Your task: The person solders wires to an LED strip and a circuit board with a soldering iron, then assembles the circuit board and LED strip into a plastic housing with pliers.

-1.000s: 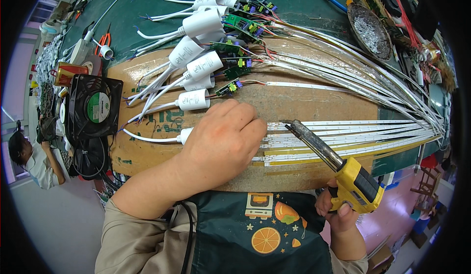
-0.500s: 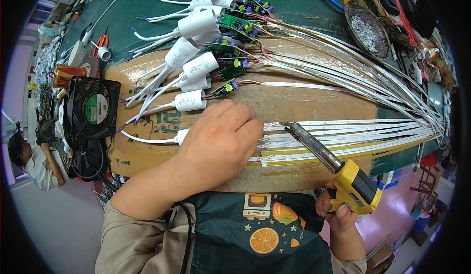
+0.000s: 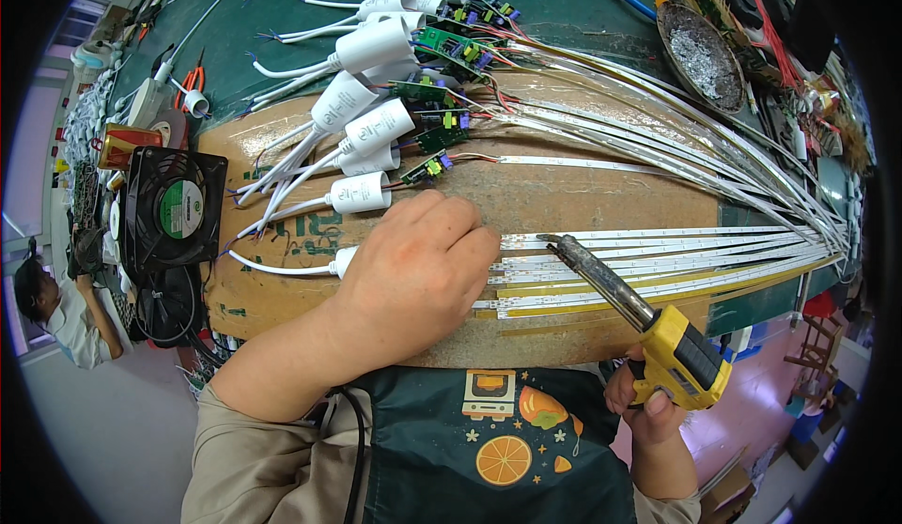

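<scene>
My left hand [image 3: 413, 256] is closed, its fingertips hidden beneath it, at the left ends of the LED strips [image 3: 658, 252]. Beside its wrist edge a white cylindrical cap [image 3: 344, 261] with a white cable pokes out. What the fingers pinch cannot be seen. At the lower right, my right hand [image 3: 646, 407] is wrapped round the grip of a yellow soldering gun [image 3: 684, 360]. The gun's dark metal barrel slants up and left, and its tip lies over the upper strips, a little right of my left hand.
Several white caps [image 3: 368, 131] with cables and small green circuit boards [image 3: 442, 130] lie beyond my left hand. A black fan [image 3: 176, 207] stands at the left of the brown board [image 3: 583, 195]. A dish of grey metal scraps [image 3: 703, 59] is at the far right. Another person [image 3: 80, 313] is at the far left.
Both hands and the soldering gun keep their places against the strips. The whole view has shifted very slightly.
</scene>
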`<state>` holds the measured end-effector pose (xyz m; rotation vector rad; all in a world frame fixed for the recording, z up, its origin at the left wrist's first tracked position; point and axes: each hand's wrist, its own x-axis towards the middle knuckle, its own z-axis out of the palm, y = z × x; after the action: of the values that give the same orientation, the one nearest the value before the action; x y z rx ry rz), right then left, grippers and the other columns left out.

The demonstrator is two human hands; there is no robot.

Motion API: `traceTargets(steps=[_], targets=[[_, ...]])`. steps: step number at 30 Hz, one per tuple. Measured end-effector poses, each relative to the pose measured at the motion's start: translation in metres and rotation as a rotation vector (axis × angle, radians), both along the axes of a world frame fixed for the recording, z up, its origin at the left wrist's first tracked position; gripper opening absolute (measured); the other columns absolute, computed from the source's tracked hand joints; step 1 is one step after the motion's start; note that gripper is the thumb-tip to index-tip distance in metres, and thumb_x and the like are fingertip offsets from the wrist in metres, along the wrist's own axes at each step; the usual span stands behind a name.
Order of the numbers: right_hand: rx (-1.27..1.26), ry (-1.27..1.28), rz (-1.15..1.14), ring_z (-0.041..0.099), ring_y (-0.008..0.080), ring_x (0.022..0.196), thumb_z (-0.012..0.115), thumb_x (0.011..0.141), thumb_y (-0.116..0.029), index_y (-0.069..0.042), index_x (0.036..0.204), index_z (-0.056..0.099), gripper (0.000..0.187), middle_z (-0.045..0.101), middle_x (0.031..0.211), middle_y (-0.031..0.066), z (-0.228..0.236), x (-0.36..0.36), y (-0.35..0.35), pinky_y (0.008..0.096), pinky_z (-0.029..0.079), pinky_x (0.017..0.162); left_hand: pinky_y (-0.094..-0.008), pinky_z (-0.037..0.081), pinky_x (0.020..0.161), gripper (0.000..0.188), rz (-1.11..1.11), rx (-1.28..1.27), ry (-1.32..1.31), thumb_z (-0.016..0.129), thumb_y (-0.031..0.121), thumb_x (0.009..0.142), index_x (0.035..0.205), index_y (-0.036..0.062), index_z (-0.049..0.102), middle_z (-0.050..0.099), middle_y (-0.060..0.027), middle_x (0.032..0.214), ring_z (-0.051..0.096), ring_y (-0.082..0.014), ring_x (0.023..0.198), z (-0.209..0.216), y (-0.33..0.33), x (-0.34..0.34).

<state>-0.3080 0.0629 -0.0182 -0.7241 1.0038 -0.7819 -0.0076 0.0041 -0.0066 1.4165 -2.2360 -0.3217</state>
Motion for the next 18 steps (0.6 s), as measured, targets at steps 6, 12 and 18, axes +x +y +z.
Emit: traceTargets(steps=[6, 12, 18], targets=[[-0.025, 0.054, 0.022, 0.043, 0.0137, 0.047, 0.073, 0.071, -0.046, 0.001, 0.117, 0.048, 0.070, 0.045, 0.059, 0.0040, -0.0007, -0.0003, 0.0005, 0.0261, 0.038, 0.045, -0.0356, 0.048, 0.065, 0.024, 0.000, 0.009, -0.004, 0.067, -0.002, 0.062, 0.085, 0.0025, 0.063, 0.057, -0.0096, 0.082, 0.056, -0.0271, 0.073, 0.0018, -0.0003, 0.0002], [-0.036, 0.106, -0.028, 0.044, 0.0134, 0.047, 0.073, 0.071, -0.048, 0.000, 0.116, 0.049, 0.071, 0.045, 0.058, 0.0039, -0.0005, 0.0014, 0.0013, 0.0256, 0.038, 0.044, -0.0363, 0.047, 0.065, 0.022, 0.040, -0.018, 0.010, 0.067, -0.003, 0.066, 0.087, 0.0017, 0.062, 0.056, -0.0105, 0.082, 0.056, -0.0282, 0.074, 0.0004, 0.0003, -0.0016], [-0.003, 0.089, -0.008, 0.043, 0.0134, 0.046, 0.074, 0.070, -0.049, 0.000, 0.115, 0.050, 0.071, 0.046, 0.057, 0.0040, 0.0013, 0.0022, -0.0018, 0.0256, 0.037, 0.044, -0.0371, 0.047, 0.066, 0.019, 0.110, -0.014, -0.059, 0.068, 0.000, 0.067, 0.083, 0.0025, 0.059, 0.055, -0.0111, 0.083, 0.055, -0.0289, 0.075, 0.0049, 0.0009, -0.0047]])
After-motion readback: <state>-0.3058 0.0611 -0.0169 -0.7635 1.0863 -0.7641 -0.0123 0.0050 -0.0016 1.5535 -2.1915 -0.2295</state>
